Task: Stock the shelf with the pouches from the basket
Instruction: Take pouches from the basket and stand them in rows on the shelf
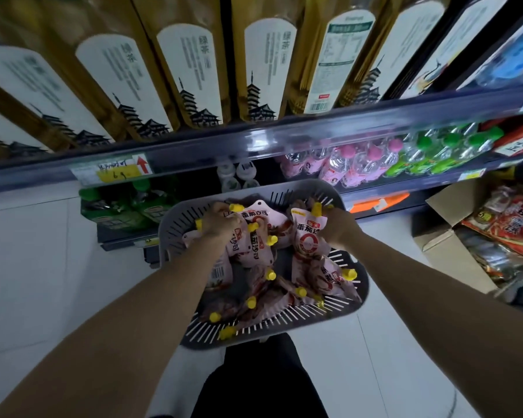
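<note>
Head view: grey slotted basket (175, 227) sits low in front of the shelf (254, 140), just above the person's dark-clad legs (263, 384); can't tell what holds it up. The basket is full of pink pouches (329, 279) with yellow caps, lying mixed, most flat or tilted. Both arms reach into its far half. Left hand (221, 220) is palm-down on the far-left cluster, fingers curled round several pouches at the cap end, with caps sticking out on either side of the knuckles. Right hand (337, 226) grips one pouch (310, 241) by its upper right edge. That pouch stands upright, label facing the camera, cap poking out above the hand. The fingertips are hidden behind the pouch, so I can't tell the exact pinch. The hands are apart, with pouches between them. Top shelf level holds a row of tall tea boxes (194, 70). The level below holds pink-cap bottles (360, 164), with green-cap bottles (435, 155) to their right. Price tag with a red arrow (115, 171) is on the rail at left. Green packs (118, 206) are lower left. Open carton (447, 251) of snack bags (514, 224) is on the floor at right.
</note>
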Action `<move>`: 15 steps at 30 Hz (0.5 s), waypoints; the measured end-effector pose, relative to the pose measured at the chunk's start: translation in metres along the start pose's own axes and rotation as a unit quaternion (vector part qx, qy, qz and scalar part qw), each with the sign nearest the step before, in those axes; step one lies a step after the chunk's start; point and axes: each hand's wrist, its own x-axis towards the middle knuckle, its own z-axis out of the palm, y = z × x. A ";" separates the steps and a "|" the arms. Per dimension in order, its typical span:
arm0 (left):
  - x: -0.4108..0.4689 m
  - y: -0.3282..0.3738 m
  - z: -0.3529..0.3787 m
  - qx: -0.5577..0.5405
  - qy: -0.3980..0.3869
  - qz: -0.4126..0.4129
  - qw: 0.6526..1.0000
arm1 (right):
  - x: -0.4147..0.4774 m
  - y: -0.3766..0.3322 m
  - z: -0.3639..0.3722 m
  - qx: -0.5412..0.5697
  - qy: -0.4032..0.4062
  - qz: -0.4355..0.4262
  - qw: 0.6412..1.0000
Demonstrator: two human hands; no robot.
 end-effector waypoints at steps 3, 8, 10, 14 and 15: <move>-0.003 0.000 0.006 -0.024 0.038 -0.011 0.999 | 0.006 0.002 0.006 -0.002 0.003 0.021 1.000; 0.002 -0.008 0.010 -0.143 -0.004 -0.025 0.989 | 0.006 0.002 0.011 0.028 0.009 0.063 0.998; -0.001 -0.009 0.014 -0.145 0.002 -0.041 0.989 | 0.005 0.000 0.012 0.033 0.004 0.069 0.997; -0.002 -0.008 0.018 -0.116 0.057 -0.035 0.991 | 0.003 -0.001 0.016 0.010 0.007 0.057 0.998; -0.002 -0.006 0.017 -0.106 0.068 -0.026 0.992 | 0.001 -0.002 0.016 0.012 0.010 0.059 0.998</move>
